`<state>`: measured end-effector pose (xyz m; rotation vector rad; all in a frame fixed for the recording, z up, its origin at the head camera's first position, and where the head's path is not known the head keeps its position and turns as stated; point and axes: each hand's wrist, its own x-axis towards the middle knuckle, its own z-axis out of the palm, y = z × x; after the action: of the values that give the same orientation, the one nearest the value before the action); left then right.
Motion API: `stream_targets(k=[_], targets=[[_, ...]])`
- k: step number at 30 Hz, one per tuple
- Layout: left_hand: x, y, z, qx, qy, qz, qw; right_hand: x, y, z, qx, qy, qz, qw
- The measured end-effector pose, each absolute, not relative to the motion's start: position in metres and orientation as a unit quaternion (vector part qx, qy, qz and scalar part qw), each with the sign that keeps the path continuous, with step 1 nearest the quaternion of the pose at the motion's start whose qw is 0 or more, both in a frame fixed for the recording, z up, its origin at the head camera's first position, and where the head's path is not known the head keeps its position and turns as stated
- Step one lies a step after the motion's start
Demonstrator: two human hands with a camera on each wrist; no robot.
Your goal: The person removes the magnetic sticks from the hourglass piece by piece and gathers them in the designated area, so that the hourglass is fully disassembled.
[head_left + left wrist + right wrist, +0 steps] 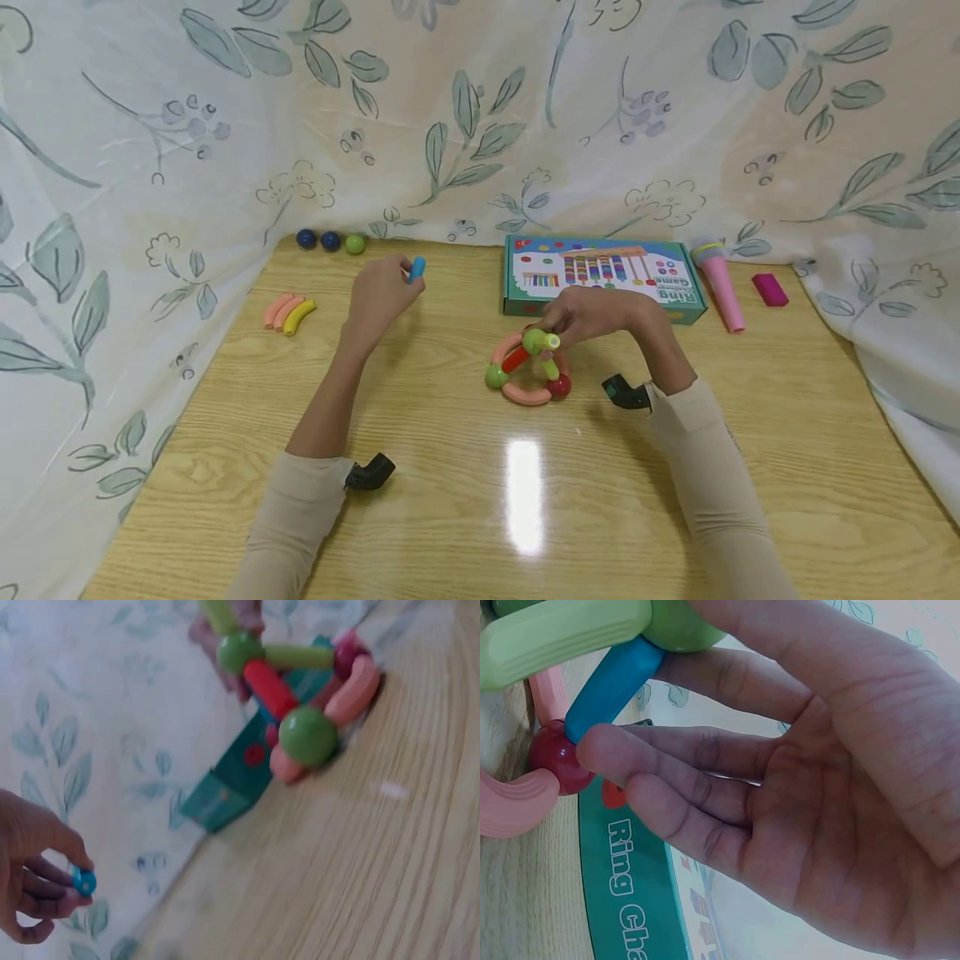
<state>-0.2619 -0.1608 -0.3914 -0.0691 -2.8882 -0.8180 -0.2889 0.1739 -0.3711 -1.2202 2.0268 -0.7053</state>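
Note:
My left hand (378,296) pinches a short blue stick (417,269) between thumb and fingers above the table's left half; its rounded end shows in the left wrist view. My right hand (600,317) holds the top green ball (535,342) of a ball-and-stick frame between thumb and index finger, other fingers loosely bent. Pink curved sticks (527,395) form the frame's base with a green ball (496,376) and a red ball (558,386). From the top ball slope a red stick (516,359), a light green stick (551,369) and a blue stick (611,686). Another light green stick juts out.
Behind the frame lies a teal game box (603,279). A pink toy microphone (722,287) and a magenta block (770,289) are to its right. At left lie curved pink and yellow sticks (300,317), with blue balls (330,241) and a green ball (355,243) behind.

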Motion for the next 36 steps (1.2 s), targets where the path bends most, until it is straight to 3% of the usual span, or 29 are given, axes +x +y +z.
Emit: stream_targets(k=[13, 26, 36], targets=[[-0.277, -0.189, -0.432, 0.083, -0.987, -0.136, 0.037, -0.286, 0.175, -0.369, -0.471, 0.775, -0.266, 0.327], [-0.280, -0.208, -0.444, 0.123, -0.977, -0.171, 0.039, -0.287, 0.175, -0.370, -0.473, 0.772, -0.273, 0.326], [-0.279, -0.212, -0.449, 0.095, -0.967, -0.225, 0.074, -0.287, 0.175, -0.371, -0.476, 0.773, -0.268, 0.323]])
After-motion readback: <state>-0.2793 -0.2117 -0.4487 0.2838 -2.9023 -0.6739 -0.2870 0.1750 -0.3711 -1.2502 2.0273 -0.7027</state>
